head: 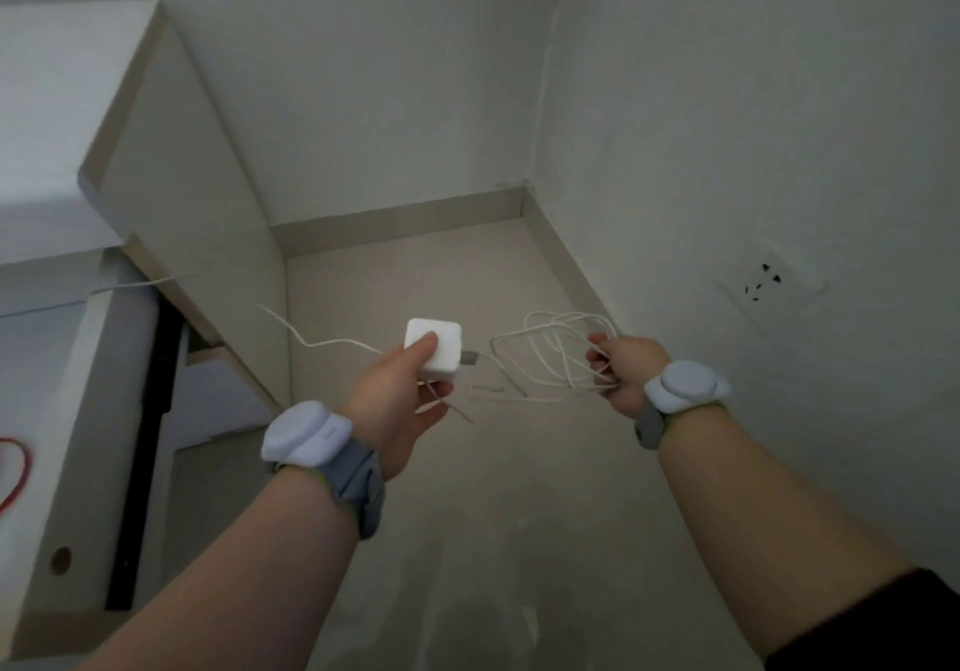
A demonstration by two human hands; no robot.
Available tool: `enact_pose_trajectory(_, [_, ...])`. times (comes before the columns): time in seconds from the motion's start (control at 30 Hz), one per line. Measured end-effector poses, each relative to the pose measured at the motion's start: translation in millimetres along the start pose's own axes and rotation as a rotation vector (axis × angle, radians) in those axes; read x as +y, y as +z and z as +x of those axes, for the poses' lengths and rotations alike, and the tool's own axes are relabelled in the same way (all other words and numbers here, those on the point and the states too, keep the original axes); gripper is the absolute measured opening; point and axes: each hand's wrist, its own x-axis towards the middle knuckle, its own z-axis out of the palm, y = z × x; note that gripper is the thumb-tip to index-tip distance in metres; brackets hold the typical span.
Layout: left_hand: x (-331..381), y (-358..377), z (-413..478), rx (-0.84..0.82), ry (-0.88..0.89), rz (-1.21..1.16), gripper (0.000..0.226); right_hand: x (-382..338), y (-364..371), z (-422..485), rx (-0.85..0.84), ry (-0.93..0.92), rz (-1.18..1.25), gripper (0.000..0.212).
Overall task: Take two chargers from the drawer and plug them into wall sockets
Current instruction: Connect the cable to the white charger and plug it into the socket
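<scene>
My left hand (400,395) grips a white square charger (434,351) at mid-frame, thumb on its top face and plug end pointing right. A thin white cable (540,358) runs from it in loose loops to my right hand (626,374), which is closed around the bundle. Another thin white cable (311,340) trails left from the charger toward the open drawer (93,369) of the white cabinet. A white wall socket (763,283) sits low on the right wall, above and to the right of my right hand. Both wrists wear grey bands with pale pods.
A white cabinet (171,161) stands at the left against the back wall, its drawer pulled out. A red loop (21,468) lies in the drawer at the far left edge. Bare beige floor (493,540) reaches to the room corner, with a skirting board along both walls.
</scene>
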Motion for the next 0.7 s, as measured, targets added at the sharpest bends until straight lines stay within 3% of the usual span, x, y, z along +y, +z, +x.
enact_pose_trajectory(0.1, [-8.0,1.6,3.2,-0.066,-0.109,-0.080,0.016,10.1,4.7,4.3,-0.009,0.071,0.128,0.027])
enact_pose_trajectory(0.23, [-11.3,13.1,7.3,-0.166,-0.155,-0.152,0.022,29.5,15.5,3.9,0.033,0.037,-0.042,0.029])
enact_pose_trajectory(0.43, [-7.4,9.1,12.9,-0.011,-0.127,-0.179,0.043,39.2,24.6,-1.5,-0.070,0.025,-0.145,0.005])
enact_pose_trajectory(0.53, [-5.3,4.0,9.3,-0.008,-0.104,-0.202,0.044,38.1,30.8,-3.7,-0.173,-0.001,-0.531,0.048])
enact_pose_trajectory(0.63, [-1.4,-2.1,7.4,-0.030,-0.075,-0.229,0.046,29.4,44.5,-14.9,-0.265,-0.230,-0.873,0.051])
enact_pose_trajectory(0.7, [1.1,-4.6,5.2,-0.034,-0.063,-0.249,0.046,22.8,57.1,-32.9,-0.465,-0.328,-0.900,0.051])
